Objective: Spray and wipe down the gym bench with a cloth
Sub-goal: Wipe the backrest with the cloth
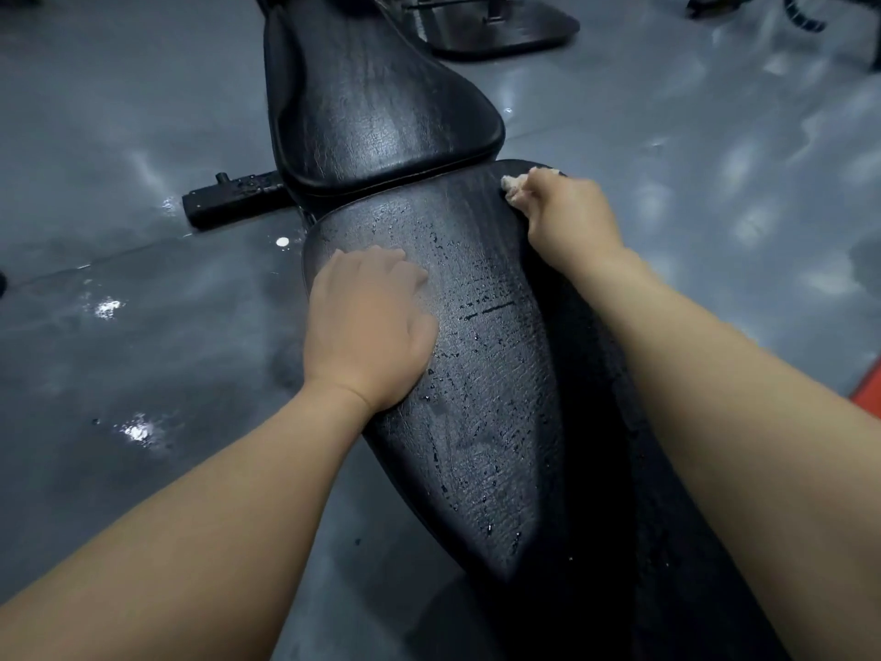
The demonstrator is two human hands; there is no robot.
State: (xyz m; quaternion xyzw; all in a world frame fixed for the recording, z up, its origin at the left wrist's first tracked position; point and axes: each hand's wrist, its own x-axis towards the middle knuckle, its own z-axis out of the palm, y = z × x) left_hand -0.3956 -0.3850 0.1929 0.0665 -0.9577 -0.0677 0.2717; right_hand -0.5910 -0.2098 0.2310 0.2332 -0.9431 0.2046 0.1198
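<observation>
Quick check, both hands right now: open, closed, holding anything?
Left hand: open, resting palm-down on the bench seat pad, holding nothing.
Right hand: closed around the cloth at the pad's far right corner.

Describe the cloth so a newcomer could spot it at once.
Start at the long black bench pad running down the middle, wet with droplets. Follow it to its far right corner, beside the gap to the second pad. There the right hand grips the cloth: a small pale fuzzy wad, while the left hand lies bare on the pad.
</observation>
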